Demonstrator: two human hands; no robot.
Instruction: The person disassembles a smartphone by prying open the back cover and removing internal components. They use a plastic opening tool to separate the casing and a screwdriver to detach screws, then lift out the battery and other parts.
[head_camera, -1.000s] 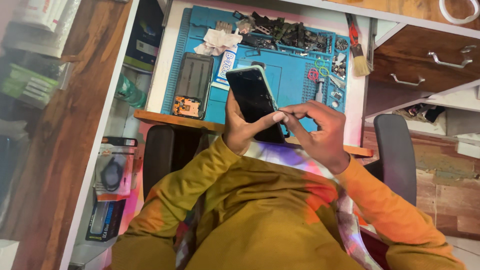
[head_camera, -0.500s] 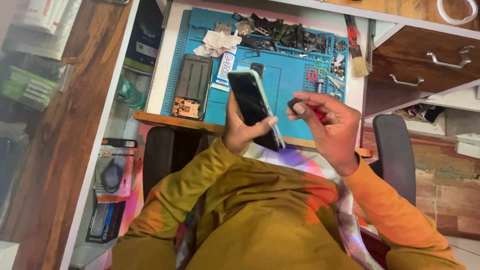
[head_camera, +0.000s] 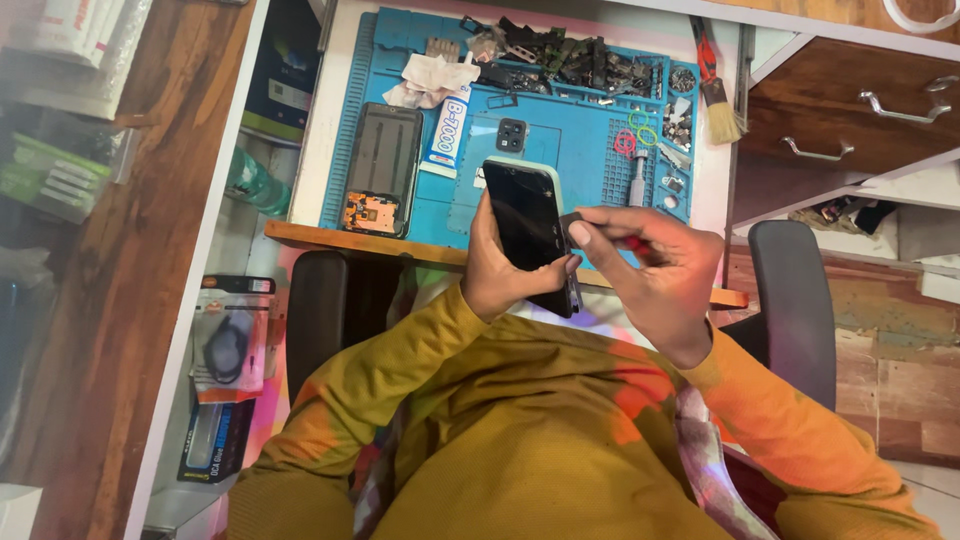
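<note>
the left hand (head_camera: 497, 275) is wrapped around the lower part of a black smartphone (head_camera: 530, 228), fingers curled behind it and the thumb along its left edge, holding it upright with the dark screen facing the camera. the phone hangs in the air above the near edge of the desk (head_camera: 320, 236), over the front of a blue work mat (head_camera: 570, 150), and touches neither.

the right hand (head_camera: 660, 275) is closed in a pinch, thumb and forefinger gripping a small dark tool (head_camera: 571, 222) whose tip meets the phone's right edge about halfway up. a bit of red shows between the fingers, but whether that belongs to the tool cannot be told.

on the mat, to the left, lies an opened phone body (head_camera: 380, 165) with an orange circuit board showing at its near end. just right of it sits a white glue tube (head_camera: 446, 135), tilted, with crumpled white tissue (head_camera: 432, 78) at its top. a separate camera module (head_camera: 511, 134) lies above the held phone. a heap of dark parts (head_camera: 570, 60) runs along the far edge of the mat. a brush (head_camera: 716, 90) with a red handle lies at the right of the mat. wooden drawers (head_camera: 850, 110) with metal handles stand further right. both sleeves are mustard yellow.
</note>
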